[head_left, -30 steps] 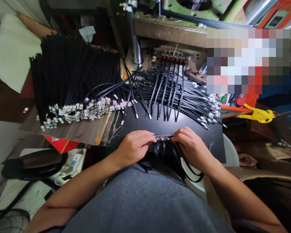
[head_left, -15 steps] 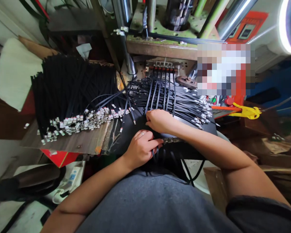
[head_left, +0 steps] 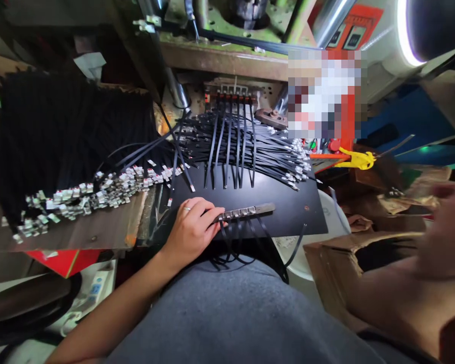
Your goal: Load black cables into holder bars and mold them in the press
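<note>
My left hand (head_left: 193, 227) pinches the left end of a slotted metal bar (head_left: 246, 212) just over the black work surface (head_left: 288, 207). Small metal ends sit along that bar, and black flat cables (head_left: 233, 243) hang from it toward my shirt. My right hand (head_left: 443, 227) is a blur at the right edge, over an open cardboard box (head_left: 326, 273); its fingers cannot be made out. Ahead, several black cables (head_left: 227, 146) run from a metal fixture (head_left: 233, 96) under the press toward me, across a pile of crosswise cables (head_left: 276, 151) with silvery ends.
A large heap of black cables (head_left: 68, 131) with white and silver connectors covers the wooden board (head_left: 94, 235) at left. The press plate (head_left: 227, 58) overhangs the fixture. Yellow-handled pliers (head_left: 356, 159) lie at right, above a white bucket (head_left: 326, 212).
My right hand has left the cables in front of the fixture and swung far right. My left hand still has the bar, now more exposed. The view has shifted right.
</note>
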The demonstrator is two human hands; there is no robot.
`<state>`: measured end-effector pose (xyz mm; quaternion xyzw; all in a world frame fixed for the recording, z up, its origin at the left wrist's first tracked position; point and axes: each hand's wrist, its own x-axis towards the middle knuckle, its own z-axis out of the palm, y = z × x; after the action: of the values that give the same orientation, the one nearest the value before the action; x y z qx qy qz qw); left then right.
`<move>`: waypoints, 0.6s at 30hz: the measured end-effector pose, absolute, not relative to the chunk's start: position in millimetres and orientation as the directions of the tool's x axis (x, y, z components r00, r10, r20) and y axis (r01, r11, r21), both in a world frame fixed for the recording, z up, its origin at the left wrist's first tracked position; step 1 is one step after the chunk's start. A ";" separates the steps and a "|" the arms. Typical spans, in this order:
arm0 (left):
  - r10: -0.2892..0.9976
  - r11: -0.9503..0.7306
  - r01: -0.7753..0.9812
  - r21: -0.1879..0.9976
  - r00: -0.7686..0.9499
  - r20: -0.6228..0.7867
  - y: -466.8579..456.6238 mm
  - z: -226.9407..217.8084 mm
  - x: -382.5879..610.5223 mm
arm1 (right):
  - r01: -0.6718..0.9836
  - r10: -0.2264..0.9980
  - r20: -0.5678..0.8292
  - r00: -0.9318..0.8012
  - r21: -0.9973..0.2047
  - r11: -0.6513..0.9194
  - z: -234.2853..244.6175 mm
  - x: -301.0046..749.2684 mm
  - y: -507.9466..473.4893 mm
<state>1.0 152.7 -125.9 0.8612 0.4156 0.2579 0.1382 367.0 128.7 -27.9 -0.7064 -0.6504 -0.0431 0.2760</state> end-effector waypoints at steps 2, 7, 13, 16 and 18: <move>0.791 -0.611 0.645 0.459 0.516 0.327 153.5 -127.3 0.0 | 0.850 0.917 0.397 -0.019 -0.476 0.224 -47.1 337.2 125.3; 0.803 -0.595 0.655 0.465 0.495 0.331 152.9 -128.1 1.9 | 0.546 0.882 0.309 -0.355 -0.698 0.464 -108.4 282.1 139.0; 0.789 -0.610 0.636 0.473 0.544 0.287 157.7 -120.9 -0.5 | 0.632 0.830 0.236 -0.505 -0.554 0.542 -102.7 274.9 142.5; 0.757 -0.635 0.607 0.478 0.613 0.226 160.0 -107.1 -13.3 | 0.659 0.809 0.212 -0.548 -0.486 0.574 -97.9 271.1 138.8; 0.717 -0.663 0.590 0.461 0.678 0.164 163.4 -91.7 -27.5 | 0.648 0.804 0.174 -0.569 -0.507 0.568 -95.2 275.9 143.4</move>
<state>-27.5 163.4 -91.7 0.8963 0.3643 0.1682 0.1886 275.9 143.4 -95.2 -0.4202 -0.8634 0.1980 0.1970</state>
